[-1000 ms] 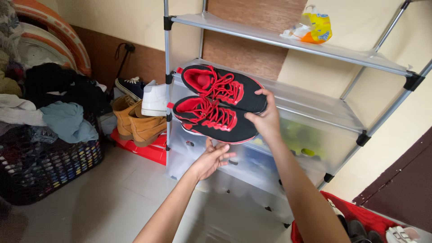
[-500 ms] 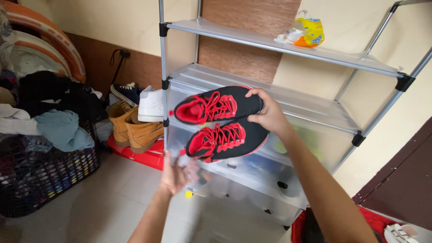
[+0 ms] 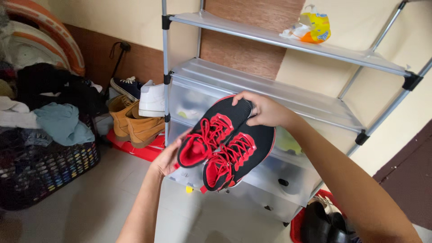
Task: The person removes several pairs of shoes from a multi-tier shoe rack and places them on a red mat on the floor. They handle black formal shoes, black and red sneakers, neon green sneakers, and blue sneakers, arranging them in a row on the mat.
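Against the metal shelf rack [image 3: 288, 42], I hold the black-and-red sneakers [image 3: 225, 144] between my hands, right hand [image 3: 265, 110] pinching the toes, left hand [image 3: 167, 158] cupping the heels; I judge them mid-carry, needing a steady, level two-handed grip.

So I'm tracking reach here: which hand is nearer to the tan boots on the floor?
Left. The left hand sits at the heel end of the black and red sneakers, just right of the tan boots. The right hand grips the toe end, farther right.
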